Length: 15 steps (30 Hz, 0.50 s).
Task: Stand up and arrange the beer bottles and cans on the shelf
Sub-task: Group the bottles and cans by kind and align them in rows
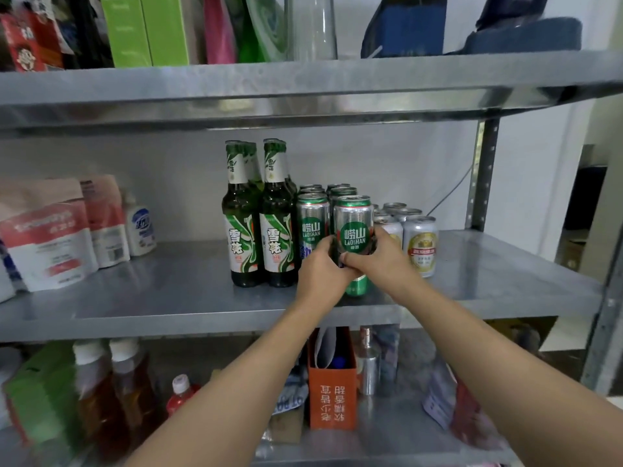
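Green-and-silver beer can [353, 227] stood upright, held in both hands at the front of the middle shelf [168, 298].
Its long axis ran vertical, top rising above the fingers; the left hand [320, 267] and right hand [381, 261] clasped its lower half from either side, equally near, with green bottles [259, 224] to its left and gold-labelled cans [421, 244] to its right.

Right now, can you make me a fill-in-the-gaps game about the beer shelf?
1. The left hand and the right hand both hold one tall can whose round label is ____.
2. The dark glass bottles stand to the ____ of that can.
3. The gold-label cans on its other side are ____ than it.
Missing words: green; left; shorter.
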Each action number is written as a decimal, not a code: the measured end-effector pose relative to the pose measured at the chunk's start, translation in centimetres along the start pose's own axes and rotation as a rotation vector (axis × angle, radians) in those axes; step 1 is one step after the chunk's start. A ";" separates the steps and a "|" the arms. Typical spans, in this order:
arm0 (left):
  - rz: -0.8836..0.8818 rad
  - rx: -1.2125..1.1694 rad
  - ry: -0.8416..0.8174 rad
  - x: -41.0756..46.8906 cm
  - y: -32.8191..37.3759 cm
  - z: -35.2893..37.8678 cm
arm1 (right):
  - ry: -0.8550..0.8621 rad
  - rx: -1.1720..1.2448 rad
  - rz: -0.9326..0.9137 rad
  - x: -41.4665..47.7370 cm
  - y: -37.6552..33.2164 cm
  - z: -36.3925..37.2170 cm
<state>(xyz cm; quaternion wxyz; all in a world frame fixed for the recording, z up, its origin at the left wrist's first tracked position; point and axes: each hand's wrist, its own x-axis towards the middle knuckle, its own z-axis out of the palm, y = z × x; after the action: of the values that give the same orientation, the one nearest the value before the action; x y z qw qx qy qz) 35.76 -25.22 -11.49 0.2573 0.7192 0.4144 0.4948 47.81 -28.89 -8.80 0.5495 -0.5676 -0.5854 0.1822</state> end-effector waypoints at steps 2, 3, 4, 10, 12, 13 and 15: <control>0.014 0.021 0.009 -0.1 -0.1 0.1 | 0.005 0.007 -0.018 -0.2 0.4 0.1; 0.018 0.028 0.013 -0.1 -0.2 0.1 | 0.005 0.013 -0.023 -0.3 0.5 0.1; 0.017 0.033 0.016 -0.1 -0.2 0.1 | 0.002 0.024 -0.022 -0.4 0.5 0.2; 0.047 0.095 -0.012 -0.9 -1.1 -0.4 | 0.285 -0.126 -0.043 -2.8 2.0 0.5; 0.043 0.074 -0.068 -1.1 -1.8 -1.3 | 0.328 -0.202 -0.055 -3.9 2.7 0.7; 0.036 0.063 -0.096 -1.1 -2.1 -1.7 | 0.295 -0.244 -0.056 -4.1 2.9 1.0; 0.027 0.072 -0.119 -1.2 -2.5 -2.4 | 0.264 -0.304 -0.064 -3.9 2.8 1.8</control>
<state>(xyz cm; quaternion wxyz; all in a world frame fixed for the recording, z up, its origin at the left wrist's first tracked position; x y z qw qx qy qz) 32.45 -25.00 -13.14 0.2490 0.7615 0.4062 0.4394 46.61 -30.74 -13.50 0.5350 -0.6442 -0.5467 -0.0020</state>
